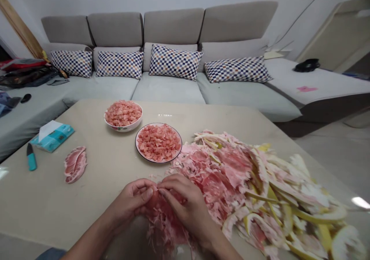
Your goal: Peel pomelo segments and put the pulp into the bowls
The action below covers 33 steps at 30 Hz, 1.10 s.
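Observation:
In the head view, my left hand [134, 200] and my right hand [187, 204] meet at the table's near side. Both are closed, fingertips pinching a pink pomelo segment [155, 202] between them. Shreds of pink membrane [166, 233] lie beneath my fingers and partly behind my right hand. Just beyond my hands is a dark-rimmed plate [138, 151] heaped with pomelo pulp [158, 142]. A white bowl [127, 128] behind it is piled with more pulp [123, 113]. Off to the left lie unpeeled pomelo segments [75, 164], apart from my hands.
A big heap of pomelo rind [289, 206] and membrane [219, 171] spreads over the table's right side. At the left are a teal-handled knife [31, 160] and a tissue pack [54, 136]. A grey sofa [169, 88] with checkered cushions [176, 61] stands behind the table [98, 152].

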Available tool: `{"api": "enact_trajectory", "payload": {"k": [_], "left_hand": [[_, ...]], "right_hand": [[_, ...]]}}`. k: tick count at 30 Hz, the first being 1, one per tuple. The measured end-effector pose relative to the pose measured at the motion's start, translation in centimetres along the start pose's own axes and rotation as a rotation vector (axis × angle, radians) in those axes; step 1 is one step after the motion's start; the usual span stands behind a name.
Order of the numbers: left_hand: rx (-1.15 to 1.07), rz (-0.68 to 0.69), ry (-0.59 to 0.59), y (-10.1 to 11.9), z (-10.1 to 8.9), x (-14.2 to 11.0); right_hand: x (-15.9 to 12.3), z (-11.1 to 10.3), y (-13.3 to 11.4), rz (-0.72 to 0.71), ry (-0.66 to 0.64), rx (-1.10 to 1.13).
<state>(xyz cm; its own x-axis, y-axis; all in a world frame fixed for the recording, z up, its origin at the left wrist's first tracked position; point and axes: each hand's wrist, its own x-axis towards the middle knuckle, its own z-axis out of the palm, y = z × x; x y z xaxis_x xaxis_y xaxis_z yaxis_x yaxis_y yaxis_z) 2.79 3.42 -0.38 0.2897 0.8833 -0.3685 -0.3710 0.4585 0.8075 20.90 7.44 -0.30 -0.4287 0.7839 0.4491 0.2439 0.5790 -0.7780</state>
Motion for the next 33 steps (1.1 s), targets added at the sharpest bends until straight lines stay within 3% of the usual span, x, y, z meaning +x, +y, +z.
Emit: {"api": "enact_trajectory", "payload": {"k": [6,16,21,27,33], "left_hand": [[0.04,-0.023,-0.016,0.1,0.1,0.1],[0.08,0.008,-0.001,0.2,0.0,-0.2],[0.192,0.167,0.08,-0.3,-0.4,0.4],[0.287,0.261,0.149,-0.5,-0.1,0.2],[0.384,0.368,0.19,-0.1,0.1,-0.1]], "right_hand": [[-0.5,0.4,0.0,-0.13,0.103,-0.156],[-0.1,-0.3,0.1,-0.013,0.161,-0.081],[0.3,-1.1,0.1,0.069,0.1,-0.002],[0.7,-1.7,-0.5,0.096,-0.079,0.02],[0.6,-2.0,-0.9,0.121,-0.094,0.137]]}}
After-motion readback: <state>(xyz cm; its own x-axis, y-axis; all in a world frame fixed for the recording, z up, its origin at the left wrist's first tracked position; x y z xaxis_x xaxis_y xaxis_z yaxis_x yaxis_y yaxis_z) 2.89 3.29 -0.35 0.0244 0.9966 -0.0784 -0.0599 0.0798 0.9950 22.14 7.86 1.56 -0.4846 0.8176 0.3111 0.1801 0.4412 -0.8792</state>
